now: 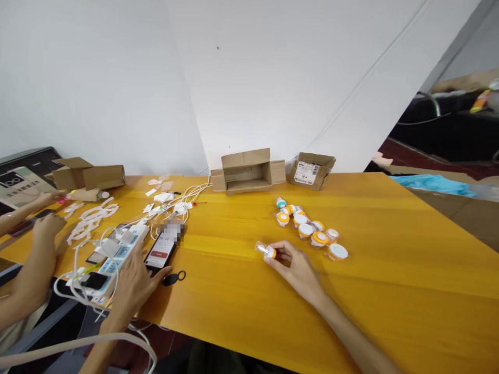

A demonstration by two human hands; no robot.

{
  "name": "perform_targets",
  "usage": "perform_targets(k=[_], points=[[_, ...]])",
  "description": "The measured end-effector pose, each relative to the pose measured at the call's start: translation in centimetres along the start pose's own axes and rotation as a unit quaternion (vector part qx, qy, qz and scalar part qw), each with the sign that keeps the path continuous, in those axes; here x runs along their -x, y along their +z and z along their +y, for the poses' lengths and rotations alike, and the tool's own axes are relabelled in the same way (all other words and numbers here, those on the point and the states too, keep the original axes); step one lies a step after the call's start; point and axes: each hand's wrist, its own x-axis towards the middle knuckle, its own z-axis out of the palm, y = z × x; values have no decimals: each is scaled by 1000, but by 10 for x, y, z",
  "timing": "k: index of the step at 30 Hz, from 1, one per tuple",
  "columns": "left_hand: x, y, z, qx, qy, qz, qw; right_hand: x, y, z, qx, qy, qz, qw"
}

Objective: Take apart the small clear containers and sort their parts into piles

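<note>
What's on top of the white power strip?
White adapters and a black block sit on the power strip, with white cables looping over it. Sockets under them are hidden, and the left hand appears to cover part of one edge.

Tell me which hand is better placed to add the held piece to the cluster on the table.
Probably the right hand: it holds the piece and is nearer the cluster. The left hand is farther off, beside the phone.
</note>
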Motion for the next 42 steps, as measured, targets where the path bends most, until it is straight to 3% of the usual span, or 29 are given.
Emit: perform_targets(k=[3,6,8,11,14,16,19,27,30,35,42], points=[[0,2,21,33,47,-2,998,-1,0,2,4,1,-1,1000],[2,13,64,151,147,-66,975,-1,0,4,3,3,-3,1000],[1,26,101,230,197,-165,939,-1,1,3,1,3,-4,1000],[-5,51,157,343,257,-290,856,-1,0,1,-2,-4,-8,1000],[-14,74,198,430,307,-335,780,-3,-2,0,-15,-4,-7,1000],[-20,84,213,457,304,-339,764,-4,-5,0,-24,3,-1,1000],[-24,90,217,469,281,-352,760,-6,-8,1,-23,2,-1,1000],[-16,88,212,409,246,-339,811,-3,-5,2,0,-12,-19,1000],[-14,86,211,424,262,-330,802,-3,-5,1,-5,-16,-20,1000],[-14,86,208,476,295,-329,760,-3,-5,1,-2,-13,-13,1000],[-14,87,210,462,245,-351,777,-1,-6,0,5,-11,-22,1000]])
